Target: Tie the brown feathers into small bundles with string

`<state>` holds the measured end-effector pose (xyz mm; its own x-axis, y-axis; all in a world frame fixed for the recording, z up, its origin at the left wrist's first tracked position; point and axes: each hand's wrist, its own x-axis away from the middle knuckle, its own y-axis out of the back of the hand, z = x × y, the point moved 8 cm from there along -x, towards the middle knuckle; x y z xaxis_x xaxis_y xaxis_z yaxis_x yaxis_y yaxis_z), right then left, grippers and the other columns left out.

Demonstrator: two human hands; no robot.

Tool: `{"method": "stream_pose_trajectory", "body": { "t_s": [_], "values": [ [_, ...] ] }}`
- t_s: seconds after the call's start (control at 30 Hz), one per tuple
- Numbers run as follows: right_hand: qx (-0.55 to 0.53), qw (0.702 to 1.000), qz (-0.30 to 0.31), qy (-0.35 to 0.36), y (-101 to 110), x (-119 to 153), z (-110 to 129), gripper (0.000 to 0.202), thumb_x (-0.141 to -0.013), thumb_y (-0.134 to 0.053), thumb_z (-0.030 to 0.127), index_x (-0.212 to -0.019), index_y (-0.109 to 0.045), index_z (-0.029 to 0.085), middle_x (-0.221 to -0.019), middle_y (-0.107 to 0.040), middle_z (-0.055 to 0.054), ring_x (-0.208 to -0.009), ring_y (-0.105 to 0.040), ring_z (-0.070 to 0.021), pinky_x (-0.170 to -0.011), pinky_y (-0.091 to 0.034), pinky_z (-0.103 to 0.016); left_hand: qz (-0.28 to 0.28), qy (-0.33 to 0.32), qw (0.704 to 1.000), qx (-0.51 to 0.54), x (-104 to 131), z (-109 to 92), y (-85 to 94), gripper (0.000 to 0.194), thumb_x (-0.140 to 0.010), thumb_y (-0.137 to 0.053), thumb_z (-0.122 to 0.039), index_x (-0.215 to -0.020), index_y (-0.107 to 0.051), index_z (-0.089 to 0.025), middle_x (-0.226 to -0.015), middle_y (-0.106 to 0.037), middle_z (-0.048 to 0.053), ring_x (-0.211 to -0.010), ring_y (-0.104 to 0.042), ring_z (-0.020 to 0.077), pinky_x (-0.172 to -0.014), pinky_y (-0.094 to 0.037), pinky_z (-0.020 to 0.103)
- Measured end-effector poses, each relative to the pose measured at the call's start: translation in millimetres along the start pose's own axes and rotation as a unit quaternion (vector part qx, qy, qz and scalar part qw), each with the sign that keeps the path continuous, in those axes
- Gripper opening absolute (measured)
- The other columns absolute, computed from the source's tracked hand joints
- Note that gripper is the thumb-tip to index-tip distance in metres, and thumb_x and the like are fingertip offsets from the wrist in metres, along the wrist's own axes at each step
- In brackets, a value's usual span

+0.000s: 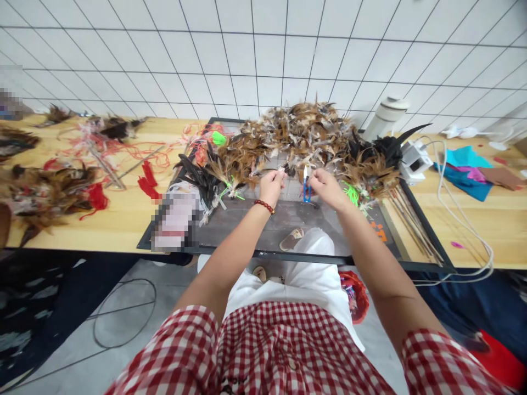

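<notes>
My left hand [270, 188], with a red bead bracelet at its wrist, is closed in a pinch over the middle of the glass-topped panel. A small whitish bit shows at its fingertips, too small to name. My right hand [327, 188] is closed on blue-handled snips [306, 191], their pale tip pointing away from me. Between the two hands there is a narrow gap. Just beyond them lies a big heap of brown feathers [298, 129]. Bundles of feathers with bright green ties [352, 193] sit close to my right hand, and black feathers [200, 175] lie left of my left hand.
The black-framed panel [284, 255] rests on a wooden table [127, 211]. Thin sticks [415, 225], a white charger [414, 162] with cable, and a pale bottle [386, 118] stand right. Red tassels [149, 181] and more feathers [49, 189] lie left. Below is a red basket [359, 299].
</notes>
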<state>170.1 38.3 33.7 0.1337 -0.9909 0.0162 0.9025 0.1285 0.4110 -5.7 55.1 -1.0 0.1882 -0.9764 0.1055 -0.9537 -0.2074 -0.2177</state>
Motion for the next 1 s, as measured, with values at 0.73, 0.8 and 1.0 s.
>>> {"method": "stream_pose_trajectory", "body": {
  "t_s": [0.73, 0.8, 1.0],
  "values": [
    [0.119, 0.974, -0.14, 0.13, -38.4, -6.9, -24.3, 0.082, -0.098, -0.02, 0.078, -0.124, -0.069, 0.017, -0.125, -0.073, -0.02, -0.122, -0.066, -0.031, -0.111, -0.048, -0.049, 0.033, 0.074, 0.989, 0.121, 10.7, -2.4, -7.0, 0.025, -0.096, -0.065, -0.022, -0.072, -0.06, -0.015, -0.051, -0.046, -0.008, -0.047, -0.049, 0.0053, -0.058, -0.044, 0.018],
    [0.114, 0.973, -0.142, 0.14, -34.4, -8.1, -24.3, 0.087, -0.096, -0.018, 0.083, -0.124, -0.07, 0.018, -0.125, -0.074, -0.019, -0.122, -0.066, -0.0296, -0.111, -0.048, -0.047, 0.052, 0.079, 0.988, 0.119, 13.2, -3.0, -10.8, 0.026, -0.096, -0.066, -0.022, -0.072, -0.06, -0.015, -0.05, -0.045, -0.008, -0.047, -0.049, 0.0052, -0.057, -0.043, 0.018],
    [0.114, 0.972, -0.122, 0.163, -34.9, -8.1, -19.3, 0.104, -0.088, -0.013, 0.092, -0.126, -0.07, 0.014, -0.128, -0.073, -0.021, -0.123, -0.067, -0.031, -0.111, -0.05, -0.047, 0.041, 0.032, 0.998, 0.043, 12.2, 0.1, -11.0, 0.027, -0.095, -0.066, -0.019, -0.068, -0.063, -0.014, -0.047, -0.044, -0.009, -0.045, -0.046, 0.0042, -0.055, -0.04, 0.017]
  ]
}}
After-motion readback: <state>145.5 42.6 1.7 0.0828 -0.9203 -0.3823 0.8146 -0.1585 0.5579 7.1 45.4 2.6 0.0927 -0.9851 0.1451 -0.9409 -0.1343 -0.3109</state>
